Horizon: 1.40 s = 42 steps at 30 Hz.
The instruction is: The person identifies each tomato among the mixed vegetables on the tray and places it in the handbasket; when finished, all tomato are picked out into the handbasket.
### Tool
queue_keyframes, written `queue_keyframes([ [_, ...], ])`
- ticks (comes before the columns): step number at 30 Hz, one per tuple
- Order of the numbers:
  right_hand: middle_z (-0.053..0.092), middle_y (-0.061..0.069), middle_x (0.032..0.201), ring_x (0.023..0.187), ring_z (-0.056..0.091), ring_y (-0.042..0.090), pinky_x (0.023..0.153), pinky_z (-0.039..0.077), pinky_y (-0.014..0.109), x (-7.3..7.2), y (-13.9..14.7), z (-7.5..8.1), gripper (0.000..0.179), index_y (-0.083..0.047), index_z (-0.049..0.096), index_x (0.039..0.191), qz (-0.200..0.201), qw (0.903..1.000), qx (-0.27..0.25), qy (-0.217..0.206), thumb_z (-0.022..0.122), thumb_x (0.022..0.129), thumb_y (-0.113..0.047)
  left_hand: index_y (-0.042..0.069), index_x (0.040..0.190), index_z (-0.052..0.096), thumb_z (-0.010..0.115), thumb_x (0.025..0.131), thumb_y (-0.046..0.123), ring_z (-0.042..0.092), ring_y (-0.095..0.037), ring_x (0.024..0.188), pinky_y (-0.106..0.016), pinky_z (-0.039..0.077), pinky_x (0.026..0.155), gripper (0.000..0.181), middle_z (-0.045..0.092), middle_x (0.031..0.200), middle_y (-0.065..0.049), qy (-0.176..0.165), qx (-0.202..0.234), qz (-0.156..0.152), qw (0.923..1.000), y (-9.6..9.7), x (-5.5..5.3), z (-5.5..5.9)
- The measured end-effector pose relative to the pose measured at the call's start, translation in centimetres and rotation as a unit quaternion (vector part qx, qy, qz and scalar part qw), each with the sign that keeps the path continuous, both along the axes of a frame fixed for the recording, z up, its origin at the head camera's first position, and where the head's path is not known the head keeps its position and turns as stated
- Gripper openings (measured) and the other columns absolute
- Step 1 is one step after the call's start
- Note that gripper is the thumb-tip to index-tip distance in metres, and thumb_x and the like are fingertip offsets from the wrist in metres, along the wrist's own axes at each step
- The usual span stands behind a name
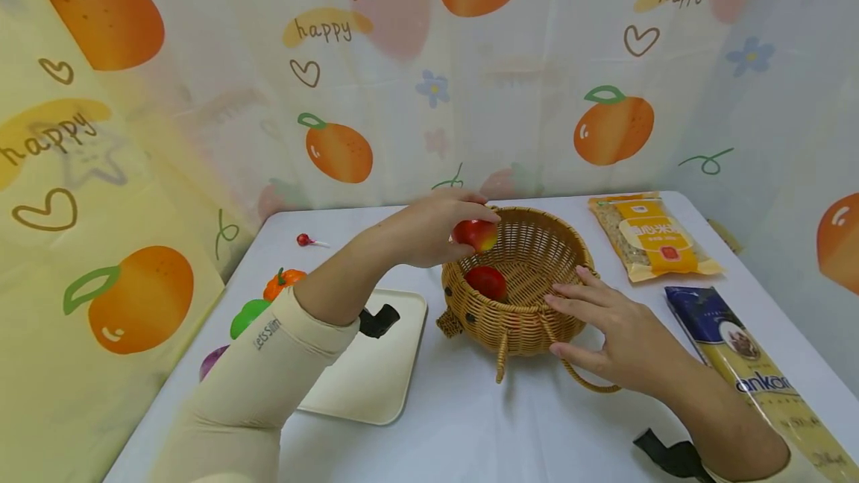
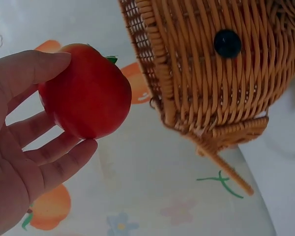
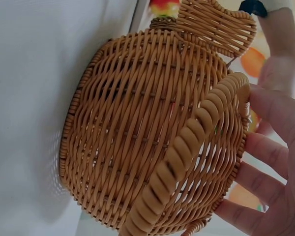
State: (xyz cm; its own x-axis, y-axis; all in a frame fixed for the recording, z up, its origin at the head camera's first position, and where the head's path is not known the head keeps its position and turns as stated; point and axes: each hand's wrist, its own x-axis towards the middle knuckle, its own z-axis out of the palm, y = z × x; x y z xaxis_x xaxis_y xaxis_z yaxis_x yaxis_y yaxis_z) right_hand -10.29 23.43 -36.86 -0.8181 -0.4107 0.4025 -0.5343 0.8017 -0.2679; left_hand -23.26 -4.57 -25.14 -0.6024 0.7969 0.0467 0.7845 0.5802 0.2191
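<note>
In the head view my left hand [image 1: 436,226] holds a red-and-yellow apple [image 1: 478,234] over the left rim of a wicker basket [image 1: 517,323]. The left wrist view shows the thumb and fingers around this apple [image 2: 88,93], with a bit of green at its top. Inside the basket, near its left wall, lies another red fruit [image 1: 486,283]. My right hand [image 1: 614,326] touches the basket's right rim with fairly straight, spread fingers. Seen from the right wrist, its fingertips meet the rim beside the thick twisted handle [image 3: 174,160].
Left of the basket lies a cream tray [image 1: 369,386], partly behind my left arm. Beyond that arm are an orange pepper [image 1: 285,282], a green item [image 1: 250,317], a purple item [image 1: 212,361] and a lollipop [image 1: 305,240]. A grain bag [image 1: 651,237] and a blue-gold packet [image 1: 758,371] lie right.
</note>
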Motion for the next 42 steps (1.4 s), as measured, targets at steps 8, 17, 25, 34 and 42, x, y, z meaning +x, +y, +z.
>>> queue_keyframes([
  [8, 0.064, 0.001, 0.141, 0.145, 0.044, 0.036, 0.101, 0.049, 0.063, 0.0, 0.2, -0.2, 0.057, -0.022, 0.070, 0.134, 0.003, 1.0000, -0.001, 0.005, 0.084, 0.083, -0.043, 0.019, 0.140, 0.063, 0.074, 0.093, 0.015, 0.050, -0.021, 0.133, -0.032, 0.049, 0.107, 0.048, 0.056, 0.143, -0.003, -0.023, -0.019, -0.022, 0.9993, 2.8, -1.1, -2.2],
  [17, 0.063, 0.001, 0.143, 0.146, 0.043, 0.037, 0.102, 0.049, 0.062, -0.1, 0.2, 0.0, 0.057, -0.022, 0.069, 0.135, 0.000, 1.0000, 0.004, -0.006, 0.083, 0.084, -0.044, 0.023, 0.143, 0.061, 0.074, 0.094, 0.018, 0.048, -0.024, 0.136, -0.036, 0.050, 0.107, 0.050, 0.051, 0.150, -0.005, -0.046, -0.072, -0.020, 0.9961, 3.9, -1.3, -4.6],
  [25, 0.064, 0.001, 0.141, 0.144, 0.044, 0.037, 0.101, 0.050, 0.061, -0.1, 0.2, -0.2, 0.057, -0.021, 0.070, 0.134, 0.003, 1.0000, -0.002, 0.004, 0.085, 0.083, -0.042, 0.023, 0.141, 0.063, 0.073, 0.095, 0.017, 0.048, -0.023, 0.138, -0.038, 0.047, 0.111, 0.047, 0.052, 0.149, -0.004, -0.056, -0.084, -0.033, 0.9943, 3.8, -1.4, -5.8],
  [34, 0.064, 0.001, 0.142, 0.145, 0.044, 0.038, 0.101, 0.049, 0.062, 0.0, 0.1, -0.2, 0.057, -0.022, 0.069, 0.134, -0.002, 1.0000, -0.001, -0.004, 0.084, 0.083, -0.043, 0.021, 0.144, 0.060, 0.070, 0.097, 0.017, 0.045, -0.022, 0.142, -0.037, 0.042, 0.116, 0.049, 0.051, 0.150, -0.003, -0.060, -0.083, -0.037, 0.9941, 3.4, -1.4, -5.7],
  [42, 0.063, 0.000, 0.143, 0.146, 0.042, 0.037, 0.102, 0.048, 0.062, 0.1, 0.1, 0.0, 0.058, -0.023, 0.069, 0.135, -0.007, 0.9999, 0.002, -0.013, 0.083, 0.084, -0.045, 0.022, 0.144, 0.060, 0.073, 0.096, 0.020, 0.045, -0.021, 0.141, -0.036, 0.041, 0.116, 0.050, 0.052, 0.149, 0.000, -0.035, -0.055, -0.038, 0.9971, 2.2, -0.8, -4.2],
])
